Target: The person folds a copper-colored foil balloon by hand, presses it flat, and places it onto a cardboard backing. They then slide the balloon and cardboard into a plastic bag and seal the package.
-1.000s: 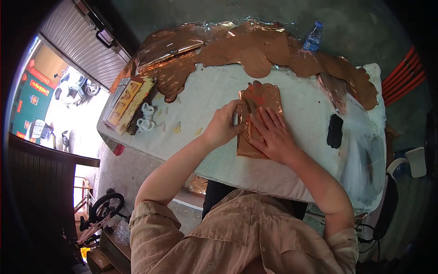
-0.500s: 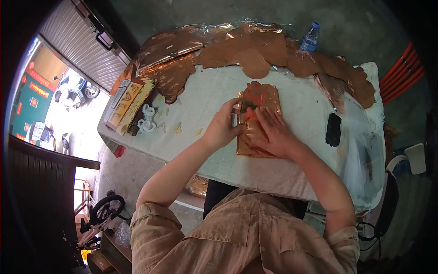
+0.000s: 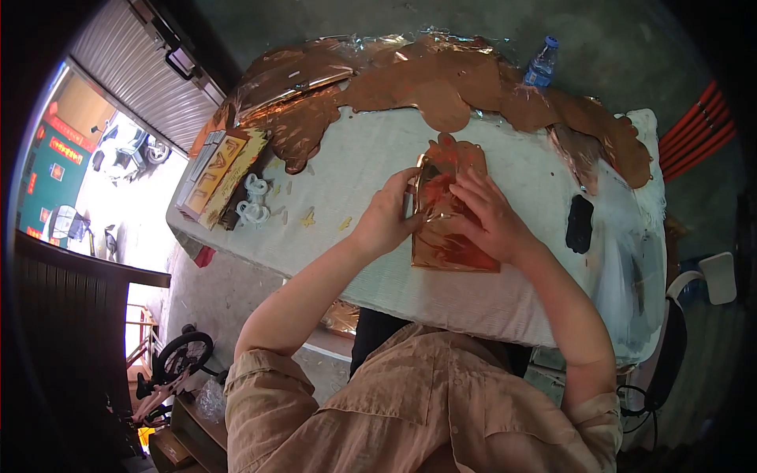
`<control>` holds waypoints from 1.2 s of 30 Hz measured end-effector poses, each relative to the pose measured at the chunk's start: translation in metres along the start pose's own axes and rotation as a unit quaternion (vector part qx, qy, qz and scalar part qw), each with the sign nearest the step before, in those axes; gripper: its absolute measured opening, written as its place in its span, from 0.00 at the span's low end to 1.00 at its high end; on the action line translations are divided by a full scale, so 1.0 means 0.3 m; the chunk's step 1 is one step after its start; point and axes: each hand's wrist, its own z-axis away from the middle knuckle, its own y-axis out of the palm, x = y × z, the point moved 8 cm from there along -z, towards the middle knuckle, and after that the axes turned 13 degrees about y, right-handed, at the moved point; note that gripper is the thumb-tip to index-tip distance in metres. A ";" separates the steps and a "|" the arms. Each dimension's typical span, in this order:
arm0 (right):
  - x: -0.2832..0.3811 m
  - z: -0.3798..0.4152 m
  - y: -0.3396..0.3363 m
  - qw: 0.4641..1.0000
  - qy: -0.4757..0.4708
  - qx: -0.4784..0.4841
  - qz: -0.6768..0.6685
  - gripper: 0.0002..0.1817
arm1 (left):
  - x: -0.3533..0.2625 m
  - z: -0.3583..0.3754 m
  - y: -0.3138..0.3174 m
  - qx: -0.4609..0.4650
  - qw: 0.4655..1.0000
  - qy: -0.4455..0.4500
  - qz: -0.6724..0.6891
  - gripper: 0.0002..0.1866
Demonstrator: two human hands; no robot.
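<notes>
A shiny copper-coloured foil panel (image 3: 451,254) with a scalloped top edge lies in front of me on the cloth-covered table (image 3: 355,272). Reddish reflections run over its mirror-like face. My left hand (image 3: 384,216) grips its left edge, with the thumb low and the fingers higher up. Over the right half of the panel, my right hand (image 3: 494,219) has its fingers stretched out, fingertips close over the surface. Part of the panel's right side is hidden under that hand.
Copper foil pieces (image 3: 426,83) line the table's far edge, near a water bottle (image 3: 542,63). On the left are printed cards (image 3: 221,173), white rings (image 3: 254,203) and small yellow pieces (image 3: 307,217). A black object (image 3: 579,224) and clear plastic (image 3: 627,268) lie right.
My right hand has lifted and drawn slightly right, its fingers curving off the middle of the panel. More of the panel's lower face shows. My left hand stays at the left edge.
</notes>
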 end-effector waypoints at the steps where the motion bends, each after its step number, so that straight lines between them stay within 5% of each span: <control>1: 0.021 -0.013 -0.003 1.000 -0.015 -0.026 0.011 0.33 | -0.005 -0.002 0.000 -0.002 1.000 0.005 -0.003 0.37; 17: 0.061 -0.031 0.128 0.991 -0.012 0.012 0.130 0.34 | 0.000 -0.006 -0.001 0.016 1.000 -0.018 0.018 0.38; 22: 0.066 -0.035 0.128 0.990 -0.015 0.015 0.139 0.34 | -0.103 -0.012 -0.025 -0.010 0.981 0.151 -0.121 0.29; 26: 0.063 -0.033 0.128 0.990 -0.022 -0.003 0.137 0.33 | -0.121 0.046 -0.077 0.000 0.984 0.121 -0.134 0.20; 28: 0.061 -0.029 0.125 0.991 -0.019 0.001 0.134 0.33 | -0.175 0.123 -0.035 0.104 0.967 0.204 -0.112 0.17; 31: 0.071 -0.027 0.124 0.990 -0.035 -0.019 0.136 0.32 | -0.295 0.178 -0.009 0.137 0.944 0.262 -0.149 0.16; 36: 0.068 -0.025 0.124 0.991 -0.036 -0.035 0.125 0.32 | -0.282 0.255 -0.019 0.179 0.930 0.247 -0.207 0.14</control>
